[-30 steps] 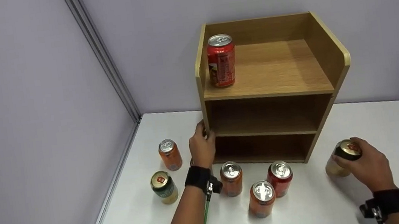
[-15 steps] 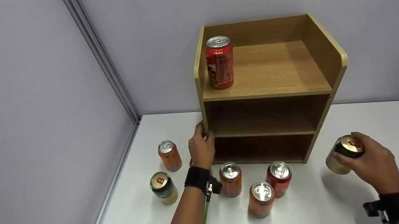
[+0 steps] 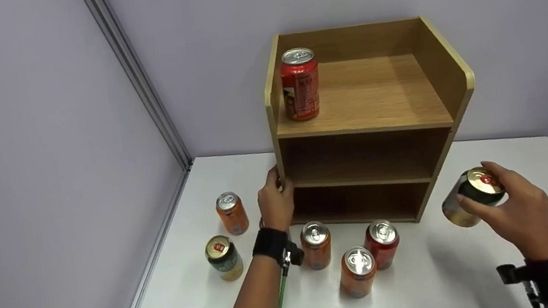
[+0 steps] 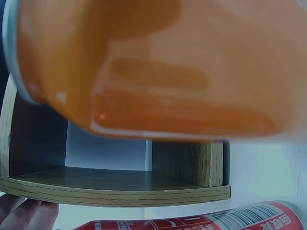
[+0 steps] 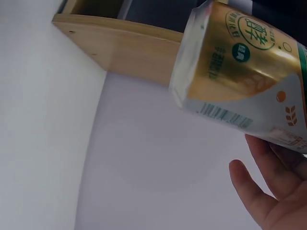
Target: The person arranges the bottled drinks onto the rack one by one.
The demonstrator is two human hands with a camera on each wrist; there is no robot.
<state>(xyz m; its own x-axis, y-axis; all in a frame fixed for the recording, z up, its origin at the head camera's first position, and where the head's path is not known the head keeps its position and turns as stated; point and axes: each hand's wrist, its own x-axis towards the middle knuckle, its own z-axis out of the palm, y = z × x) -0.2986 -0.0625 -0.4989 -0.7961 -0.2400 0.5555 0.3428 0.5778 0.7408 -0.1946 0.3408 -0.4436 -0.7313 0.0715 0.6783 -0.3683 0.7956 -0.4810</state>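
My right hand (image 3: 519, 213) grips a dark green and gold drink can (image 3: 460, 204) near its top, fingers and thumb around it. Tilted, the can hangs above the white table, to the right of the wooden shelf (image 3: 370, 131). Its gold and silver label shows large in the right wrist view. My left hand (image 3: 276, 203) holds the shelf's left side panel at middle height, its fingers partly hidden behind the panel. An orange can (image 4: 158, 72) fills much of the left wrist view, with left fingertips (image 4: 33, 215) at the shelf's edge below.
A red can (image 3: 301, 88) stands on the shelf's top left. In front of the shelf are two orange cans (image 3: 317, 253) and another red can (image 3: 384, 250). Left of my left arm stand an orange can (image 3: 234, 219) and a green-gold can (image 3: 227, 264). Walls (image 3: 201, 69) enclose the table.
My right hand has raised the green and gold can off the table and tilted it, its base swinging toward the shelf. My left hand has stayed on the side panel.
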